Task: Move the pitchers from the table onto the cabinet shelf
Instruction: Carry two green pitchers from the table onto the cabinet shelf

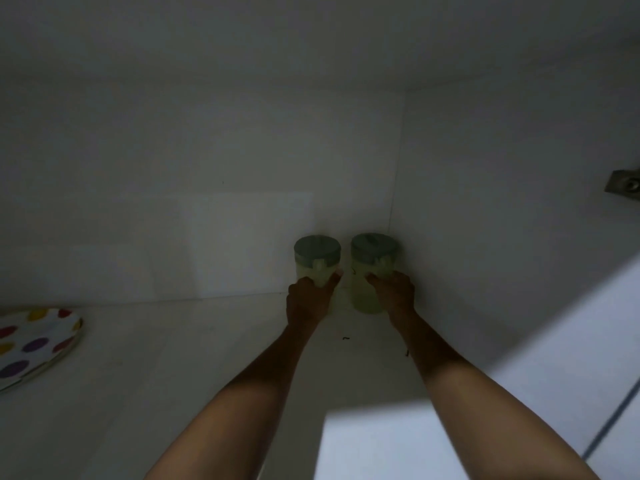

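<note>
Spanning the whole view, the white cabinet shelf is smooth, flat and dim, with broad bare room left of centre. Two pale, translucent cylindrical pitchers with grey-green round lids stand upright in its back right corner, just beside each other. The right pitcher sits near the side wall; the left pitcher stands apart from it by a narrow gap. The left hand wraps the left pitcher's lower body; the right hand clasps the right one. A polka-dot plate lies at the far left edge. A metal hinge is fixed to the right wall.
</note>
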